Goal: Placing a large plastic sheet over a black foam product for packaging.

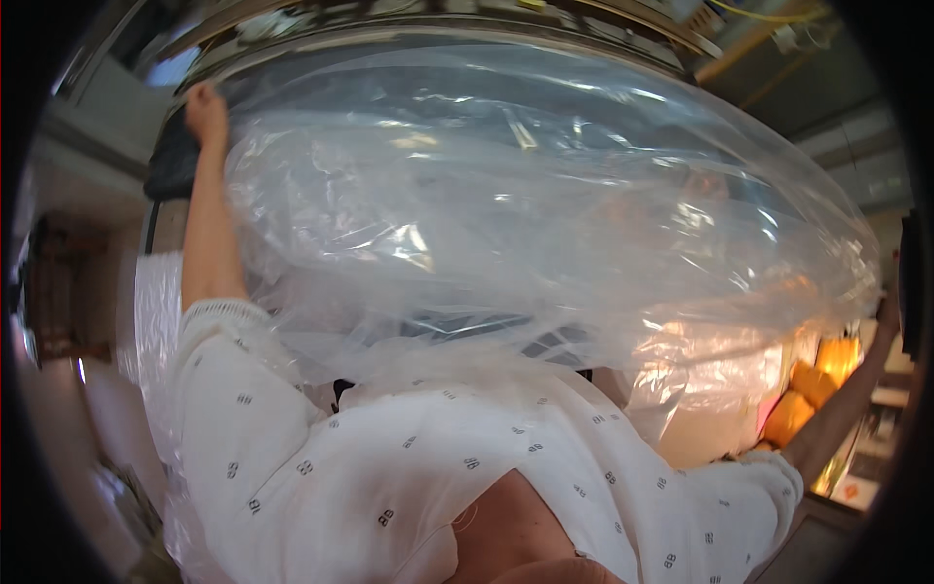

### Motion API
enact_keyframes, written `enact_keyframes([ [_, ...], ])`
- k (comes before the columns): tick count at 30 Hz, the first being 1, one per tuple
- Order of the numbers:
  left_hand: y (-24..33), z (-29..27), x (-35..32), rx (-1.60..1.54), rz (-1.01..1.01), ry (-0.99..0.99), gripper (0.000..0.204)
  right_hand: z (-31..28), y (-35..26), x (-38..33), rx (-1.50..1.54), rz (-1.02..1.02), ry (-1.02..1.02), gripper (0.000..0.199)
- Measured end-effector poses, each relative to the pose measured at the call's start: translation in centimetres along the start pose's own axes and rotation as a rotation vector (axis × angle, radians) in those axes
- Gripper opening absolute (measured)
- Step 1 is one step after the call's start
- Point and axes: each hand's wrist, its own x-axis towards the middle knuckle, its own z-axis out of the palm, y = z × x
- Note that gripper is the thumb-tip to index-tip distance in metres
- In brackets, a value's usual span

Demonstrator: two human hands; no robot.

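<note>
A large sheet of clear plastic film (467,204) billows in front of me, creased and shiny, spread between my two outstretched arms. At the far left, my left hand (205,112) is closed on the film's edge, beside a dark padded corner (173,161). Far to the right, my right hand (888,310) is in shadow near the rim of the picture. The film tapers in to it and looks gripped there, though the separate fingers are hard to make out. Nearer folds of the film drape against my white patterned top.
A dark surface shows dimly through the film. Behind it runs a wooden ledge (642,15) with small items and a yellow cord (769,15). Orange bundles (803,399) lie at the right under my forearm. More plastic (159,321) hangs at my left side.
</note>
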Motion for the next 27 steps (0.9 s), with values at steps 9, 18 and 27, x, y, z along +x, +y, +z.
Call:
enact_keyframes([
  [9,-17.1,-8.6,4.6,0.544,0.135,-0.027,0.028,15.2,-18.5,-14.5,0.679,0.054,-0.506,0.061],
  [18,-16.5,-7.7,3.6,0.591,0.16,-0.058,0.027,16.6,-23.8,-5.5,0.922,0.167,-0.192,0.024],
  [27,-15.5,-7.3,3.0,0.596,0.106,-0.086,0.031,16.5,-25.5,-1.6,1.43,0.38,-0.523,0.025],
])
